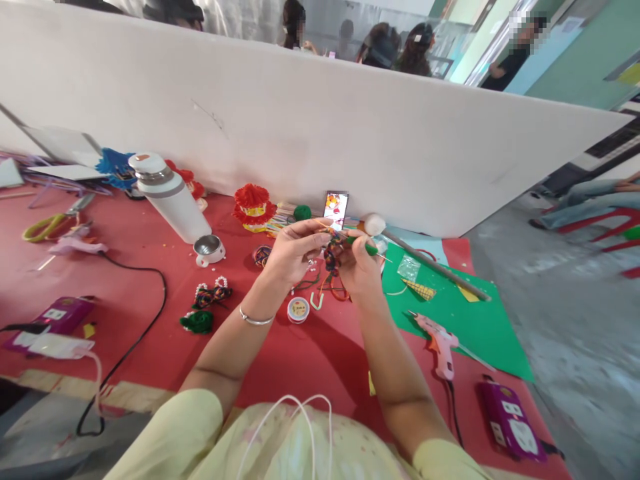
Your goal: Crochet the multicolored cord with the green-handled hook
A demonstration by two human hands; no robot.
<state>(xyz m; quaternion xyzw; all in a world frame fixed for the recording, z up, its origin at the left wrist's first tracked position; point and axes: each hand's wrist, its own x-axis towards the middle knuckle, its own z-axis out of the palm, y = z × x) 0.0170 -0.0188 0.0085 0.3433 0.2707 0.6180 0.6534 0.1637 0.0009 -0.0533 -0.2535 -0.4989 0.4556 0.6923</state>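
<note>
Both of my hands are raised over the middle of the red-covered table. My left hand [294,250] pinches a small piece of dark multicoloured crochet [332,256], with a strand of yarn by its fingertips. My right hand [362,268] is closed on a green-handled crochet hook [371,249], whose thin metal end sticks out to the right. The fingers partly hide where hook and yarn meet. Below the hands lie loose cords [340,291] and a small round tub [299,310]. A lit phone [335,208] leans upright just behind them.
To the left stand a white flask [170,200], a metal-lined cup [209,249], a red yarn piece [253,205], green yarn [199,321] and scissors [53,223]. At right are a pink glue gun [439,340], a rod [440,268] and a purple power box [513,420]. A white partition [280,113] rises behind.
</note>
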